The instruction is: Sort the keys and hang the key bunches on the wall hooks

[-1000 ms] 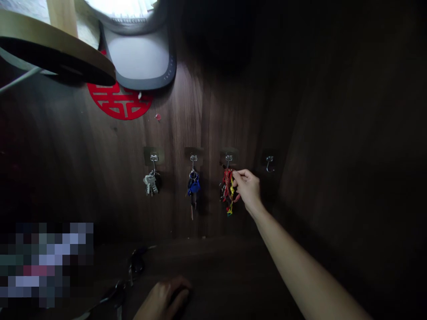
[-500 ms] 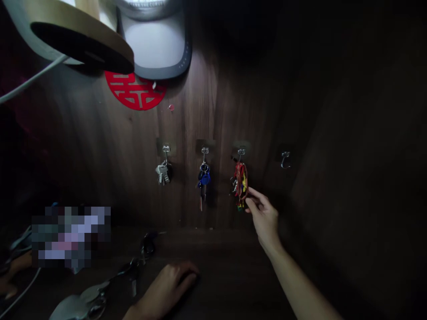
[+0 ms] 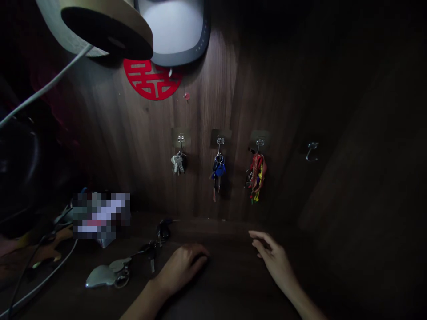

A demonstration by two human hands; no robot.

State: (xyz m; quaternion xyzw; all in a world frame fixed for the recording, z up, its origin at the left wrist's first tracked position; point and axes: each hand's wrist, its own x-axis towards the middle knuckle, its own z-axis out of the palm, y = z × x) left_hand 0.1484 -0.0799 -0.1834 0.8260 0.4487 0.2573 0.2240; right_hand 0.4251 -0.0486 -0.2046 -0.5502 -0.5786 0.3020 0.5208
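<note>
My right hand (image 3: 271, 255) hovers low before the wooden back panel, empty, its thumb and fingers apart. Above it, a bunch of keys with red, yellow and brown straps (image 3: 257, 173) hangs from the third hook (image 3: 260, 143). My left hand (image 3: 187, 264) rests palm down on the dark wooden surface with nothing visible in it; thumb and forefinger are apart, the other fingers partly hidden. To its left lie loose keys on a chain (image 3: 151, 254) with a silvery fob (image 3: 102, 275). Silver keys (image 3: 178, 164) hang from the first hook, and keys with a blue tag (image 3: 219, 170) from the second.
A fourth hook (image 3: 312, 152) at the right carries nothing. A round-based object (image 3: 106, 33) with a white cable (image 3: 46, 89) juts in at upper left, near a grey-white panel (image 3: 176, 31) and a red paper cutout (image 3: 156, 84). A blurred-out box (image 3: 105, 218) stands at left.
My right hand has let go of the strapped keys and dropped down away from them. My left hand stays on the surface. The view has shifted slightly left and down.
</note>
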